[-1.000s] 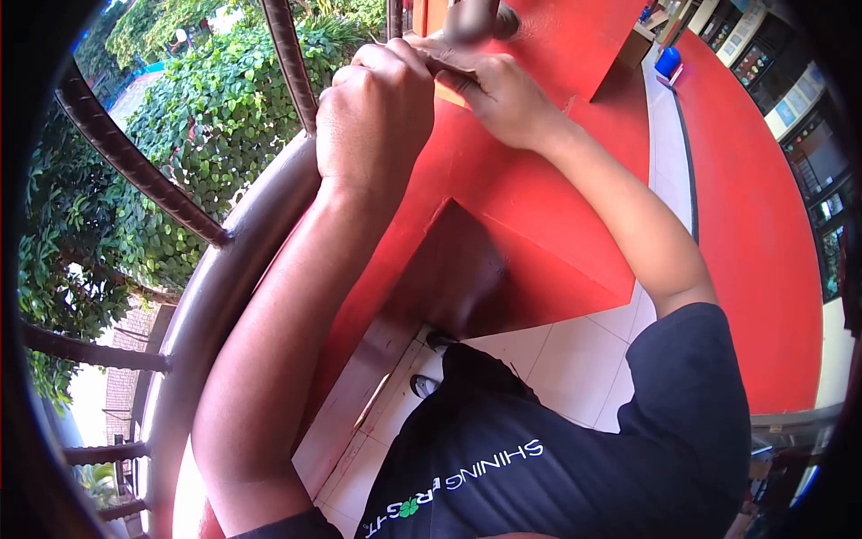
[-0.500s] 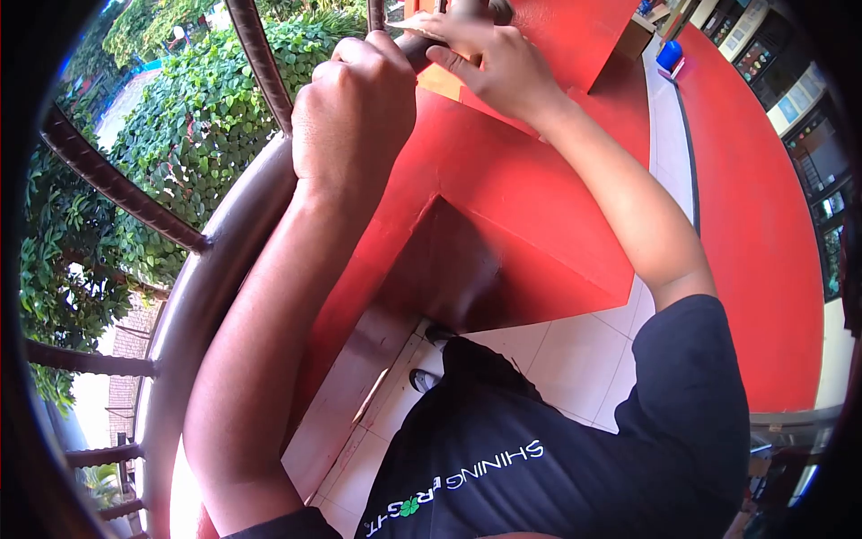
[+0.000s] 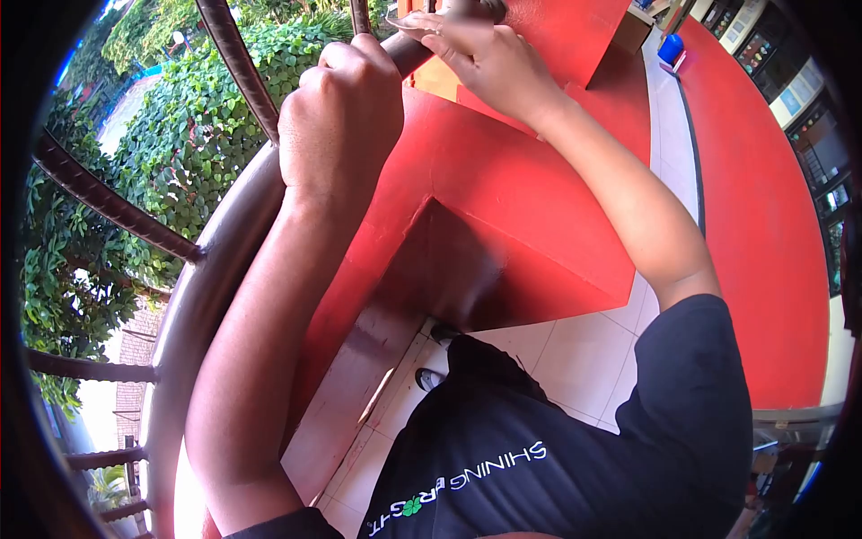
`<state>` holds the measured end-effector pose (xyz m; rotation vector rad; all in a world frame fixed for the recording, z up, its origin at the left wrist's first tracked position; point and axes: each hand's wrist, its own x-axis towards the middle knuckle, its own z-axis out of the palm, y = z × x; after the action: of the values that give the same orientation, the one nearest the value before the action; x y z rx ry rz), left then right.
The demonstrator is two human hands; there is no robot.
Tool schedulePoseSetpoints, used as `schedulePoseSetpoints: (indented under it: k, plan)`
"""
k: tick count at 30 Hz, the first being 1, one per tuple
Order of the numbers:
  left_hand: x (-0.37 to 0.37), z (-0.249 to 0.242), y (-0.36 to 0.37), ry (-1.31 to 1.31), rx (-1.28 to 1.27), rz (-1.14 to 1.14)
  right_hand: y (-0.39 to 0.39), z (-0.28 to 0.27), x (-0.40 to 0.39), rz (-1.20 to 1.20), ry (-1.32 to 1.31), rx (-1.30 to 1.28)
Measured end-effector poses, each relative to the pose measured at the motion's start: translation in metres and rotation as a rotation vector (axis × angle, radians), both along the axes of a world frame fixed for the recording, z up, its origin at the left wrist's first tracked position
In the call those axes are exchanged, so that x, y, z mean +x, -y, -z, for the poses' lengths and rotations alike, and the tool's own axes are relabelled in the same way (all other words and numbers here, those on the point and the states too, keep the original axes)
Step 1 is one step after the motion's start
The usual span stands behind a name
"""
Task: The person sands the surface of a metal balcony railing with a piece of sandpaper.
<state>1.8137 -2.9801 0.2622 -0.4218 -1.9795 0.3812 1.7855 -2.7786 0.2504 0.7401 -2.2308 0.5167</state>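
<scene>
A dark brown metal railing curves up the left side toward the top of the view. My left hand is closed in a fist around it, beside an upright bar. Farther along the rail, near the top edge, my right hand lies over it with the thumb below. A thin, pale sheet shows at its fingertips, between the fingers and the rail. Part of those fingers is blurred, and the sheet is mostly covered.
Twisted bars run outward from the railing toward green bushes. Below my forearms stands a red ledge with a sharp corner, above pale floor tiles. A blue object sits at the upper right, by a red floor area.
My left hand has shifted slightly left and down in the view, still around the rail. My right hand and the pale sheet appear a little farther left.
</scene>
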Motion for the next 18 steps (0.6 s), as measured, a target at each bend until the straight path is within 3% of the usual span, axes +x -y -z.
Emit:
schedulePoseSetpoints:
  k: [3, 5, 7, 9, 13, 15, 16, 18]
  plan:
    - [0.001, -0.001, -0.001, 0.005, 0.016, 0.012, 0.019, 0.007, 0.013, -0.103, -0.108, -0.04]
    - [-0.001, -0.001, -0.001, 0.008, 0.011, 0.002, 0.02, 0.0, 0.02, 0.016, -0.06, 0.06]
    - [0.0, 0.0, 0.0, 0.012, 0.004, -0.005, 0.001, -0.013, 0.003, 0.12, 0.102, -0.016]
    - [-0.001, -0.001, 0.0, -0.006, 0.0, -0.01, 0.011, -0.001, 0.0, -0.061, -0.174, -0.018]
    - [-0.002, 0.0, 0.0, 0.015, 0.014, 0.02, -0.003, -0.008, 0.006, -0.111, -0.048, -0.041]
    - [-0.001, -0.002, 0.0, 0.036, 0.014, 0.007, -0.041, -0.031, 0.003, 0.329, 0.308, 0.06]
    - [-0.001, -0.002, -0.001, 0.03, 0.026, -0.005, -0.047, -0.035, 0.004, 0.322, 0.298, 0.075]
    - [-0.004, 0.0, -0.001, 0.04, 0.051, 0.017, -0.053, -0.032, 0.004, 0.342, 0.123, -0.182]
